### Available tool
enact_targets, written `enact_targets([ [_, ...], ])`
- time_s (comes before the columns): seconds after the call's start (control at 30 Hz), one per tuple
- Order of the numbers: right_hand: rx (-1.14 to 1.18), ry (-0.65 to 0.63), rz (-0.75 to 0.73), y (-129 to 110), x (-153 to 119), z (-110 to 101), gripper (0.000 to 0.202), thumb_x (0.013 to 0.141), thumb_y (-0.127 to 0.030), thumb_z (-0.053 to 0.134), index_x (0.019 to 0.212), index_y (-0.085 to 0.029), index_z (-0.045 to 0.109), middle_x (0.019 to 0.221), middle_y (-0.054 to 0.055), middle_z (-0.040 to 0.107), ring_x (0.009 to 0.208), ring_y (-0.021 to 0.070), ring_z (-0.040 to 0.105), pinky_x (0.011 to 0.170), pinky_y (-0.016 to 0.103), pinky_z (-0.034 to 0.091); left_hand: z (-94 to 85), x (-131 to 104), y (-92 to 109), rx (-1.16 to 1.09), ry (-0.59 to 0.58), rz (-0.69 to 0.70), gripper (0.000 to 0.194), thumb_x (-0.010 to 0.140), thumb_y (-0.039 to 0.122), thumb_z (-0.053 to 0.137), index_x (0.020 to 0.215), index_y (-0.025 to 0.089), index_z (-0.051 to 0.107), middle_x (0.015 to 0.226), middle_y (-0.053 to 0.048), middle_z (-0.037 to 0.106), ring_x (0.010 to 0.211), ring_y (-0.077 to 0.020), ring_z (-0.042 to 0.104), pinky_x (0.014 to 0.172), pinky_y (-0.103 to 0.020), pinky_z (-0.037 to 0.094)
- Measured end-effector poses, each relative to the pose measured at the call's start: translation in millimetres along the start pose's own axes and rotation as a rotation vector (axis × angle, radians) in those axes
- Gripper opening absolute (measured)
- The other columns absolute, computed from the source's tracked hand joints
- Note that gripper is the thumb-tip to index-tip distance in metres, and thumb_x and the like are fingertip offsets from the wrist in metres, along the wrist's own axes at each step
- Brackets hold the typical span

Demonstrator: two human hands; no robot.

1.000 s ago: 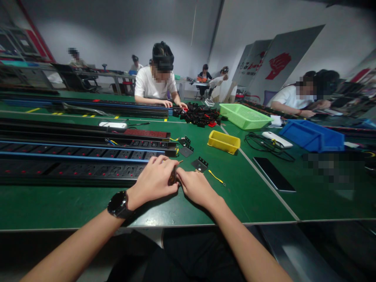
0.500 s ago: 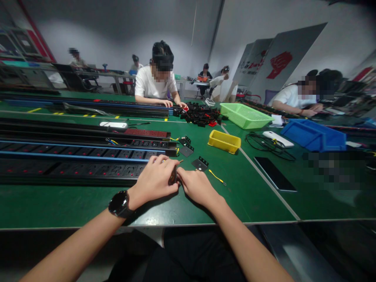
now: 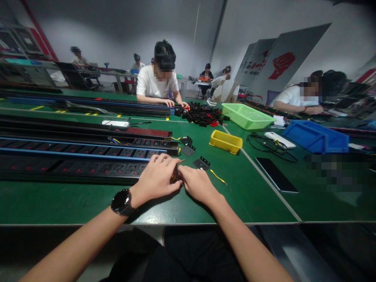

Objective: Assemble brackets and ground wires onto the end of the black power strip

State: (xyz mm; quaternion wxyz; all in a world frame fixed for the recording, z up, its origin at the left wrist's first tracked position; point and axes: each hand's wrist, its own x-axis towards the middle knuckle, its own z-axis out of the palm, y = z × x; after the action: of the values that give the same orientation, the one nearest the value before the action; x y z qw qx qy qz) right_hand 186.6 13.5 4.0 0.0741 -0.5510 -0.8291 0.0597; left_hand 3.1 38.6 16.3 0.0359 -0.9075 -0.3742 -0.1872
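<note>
My left hand (image 3: 158, 177) lies over the right end of the nearest power strip (image 3: 88, 169), its fingers wrapped round that end. The strip is long and black, with rows of sockets and small red dots. Against the same open end, my right hand (image 3: 196, 182) is closed in a pinch; whatever its fingertips hold is hidden. A black end plate (image 3: 201, 163) with a row of square tabs lies just beyond my right hand. Beside it rests a short yellow wire (image 3: 218, 177) with a ring terminal.
More strips (image 3: 117, 152) lie parallel behind, with other end plates (image 3: 187, 149) near their ends. Farther off are a yellow bin (image 3: 225, 141), green basket (image 3: 246, 116), blue bin (image 3: 319, 137), phone (image 3: 276, 174) and black parts pile (image 3: 202, 114). A co-worker (image 3: 158, 84) sits opposite.
The whole view has shifted slightly. Both my hands stay at the strip's end in nearly the same pose.
</note>
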Motion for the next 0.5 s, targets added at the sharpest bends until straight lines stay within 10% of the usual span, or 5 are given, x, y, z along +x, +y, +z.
enact_targets([
  [0.23, 0.015, 0.007, 0.001, 1, 1, 6, 0.023, 0.100, -0.017, 0.043, 0.114, -0.018, 0.061, 0.113, 0.011, 0.073, 0.097, 0.0245, 0.070, 0.077, 0.030, 0.045, -8.5, -1, -1, -0.098, 0.004, 0.063, 0.067, 0.086, 0.047, 0.065, 0.143, 0.016, 0.052, 0.143, -0.017, 0.059, 0.131, -0.0348, 0.051, 0.109, -0.053, 0.036],
  [0.5, 0.115, 0.038, -0.006, -1, -1, 4, 0.031, 0.098, -0.013, 0.041, 0.115, -0.021, 0.066, 0.112, 0.008, 0.075, 0.092, 0.0217, 0.069, 0.078, 0.029, 0.046, -80.9, -45, 50, -0.504, 0.055, 0.085, 0.064, 0.092, 0.037, 0.057, 0.154, 0.032, 0.041, 0.137, -0.009, 0.060, 0.122, -0.0287, 0.057, 0.100, -0.047, 0.050],
])
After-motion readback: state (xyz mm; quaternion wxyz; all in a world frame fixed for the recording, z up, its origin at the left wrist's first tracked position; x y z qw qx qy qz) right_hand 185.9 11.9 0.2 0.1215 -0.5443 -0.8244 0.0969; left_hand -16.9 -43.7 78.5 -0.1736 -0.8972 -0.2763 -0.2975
